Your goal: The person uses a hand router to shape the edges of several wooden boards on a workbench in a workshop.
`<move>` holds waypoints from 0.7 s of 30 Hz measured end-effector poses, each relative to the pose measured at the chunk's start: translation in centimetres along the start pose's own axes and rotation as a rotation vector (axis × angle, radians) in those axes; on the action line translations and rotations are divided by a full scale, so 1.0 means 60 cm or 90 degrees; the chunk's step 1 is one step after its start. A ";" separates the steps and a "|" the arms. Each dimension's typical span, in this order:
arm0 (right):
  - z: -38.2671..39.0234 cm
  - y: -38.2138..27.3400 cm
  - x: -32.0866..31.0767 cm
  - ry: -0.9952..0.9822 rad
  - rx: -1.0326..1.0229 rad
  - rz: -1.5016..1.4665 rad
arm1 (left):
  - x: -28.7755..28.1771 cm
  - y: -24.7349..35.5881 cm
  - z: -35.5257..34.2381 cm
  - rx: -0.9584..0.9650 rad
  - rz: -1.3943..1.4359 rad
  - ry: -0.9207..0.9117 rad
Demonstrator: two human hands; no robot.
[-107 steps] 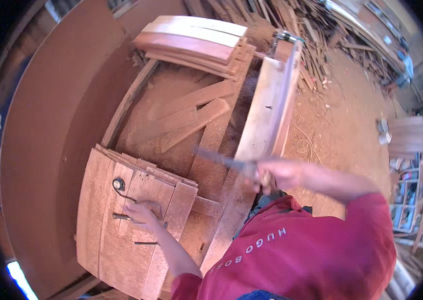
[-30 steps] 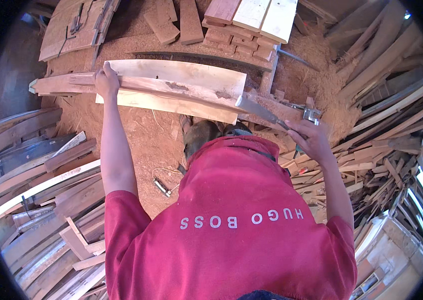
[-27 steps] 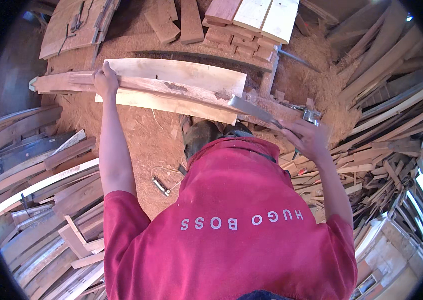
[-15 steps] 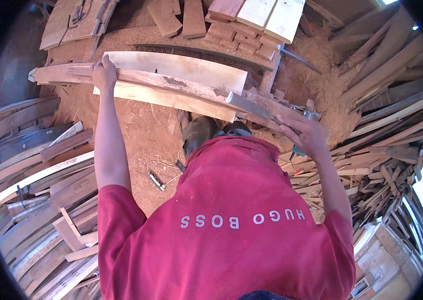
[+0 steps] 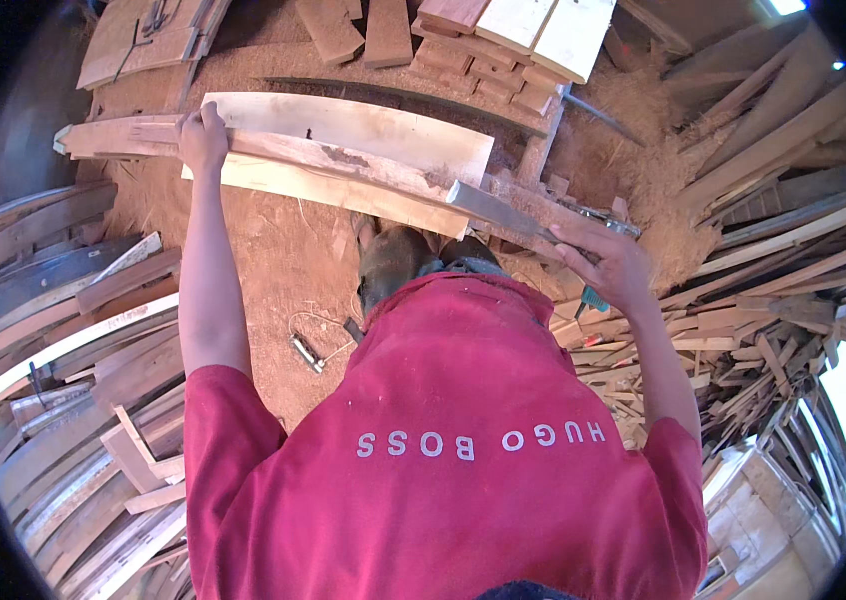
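Note:
My left hand [image 5: 204, 140] is closed at the left end of a pale board [image 5: 343, 120], where a long rough wooden beam [image 5: 343, 160] runs across it. Pale wood shows along both the far and near sides of the beam. Whether my fingers grip the board, the beam or both is hard to make out. In my right hand [image 5: 603, 262] is a flat grey metal blade [image 5: 498, 212]. It points left, and its tip lies over the right end of the pale wood. My palm and fingers hide its handle end.
Stacked planks [image 5: 533, 40] stand at the far side. Tools lie on a panel [image 5: 138, 45] at far left. Timber piles [image 5: 73, 330] line the left, and scrap wood [image 5: 743, 340] the right. A metal cylinder with a cord [image 5: 308, 353] rests on the sawdust-covered floor [image 5: 253, 260].
The whole view has shifted slightly. My left hand stays at the board's left end, and the blade in my right hand keeps nearly the same place over the wood.

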State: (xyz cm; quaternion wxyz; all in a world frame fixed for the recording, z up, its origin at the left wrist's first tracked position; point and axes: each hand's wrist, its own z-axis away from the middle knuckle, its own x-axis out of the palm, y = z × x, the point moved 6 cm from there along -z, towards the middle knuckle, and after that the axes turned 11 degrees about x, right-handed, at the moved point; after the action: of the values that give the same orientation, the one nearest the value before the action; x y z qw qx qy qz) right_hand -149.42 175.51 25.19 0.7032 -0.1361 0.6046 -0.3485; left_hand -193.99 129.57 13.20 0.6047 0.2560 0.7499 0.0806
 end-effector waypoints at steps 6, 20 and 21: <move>0.007 0.015 -0.005 0.007 -0.022 0.002 | 0.000 0.003 0.003 0.005 -0.023 0.000; 0.002 0.016 -0.003 0.060 -0.073 -0.003 | 0.011 -0.025 -0.003 -0.018 -0.041 -0.026; 0.000 0.014 0.002 0.051 -0.065 -0.013 | 0.007 -0.025 -0.001 -0.022 -0.043 -0.007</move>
State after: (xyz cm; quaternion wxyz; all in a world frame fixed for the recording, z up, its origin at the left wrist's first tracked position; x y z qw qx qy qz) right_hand -149.15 176.04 24.55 0.6671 -0.1636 0.6477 -0.3296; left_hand -194.56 128.49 12.17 0.6157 0.2206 0.7531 0.0714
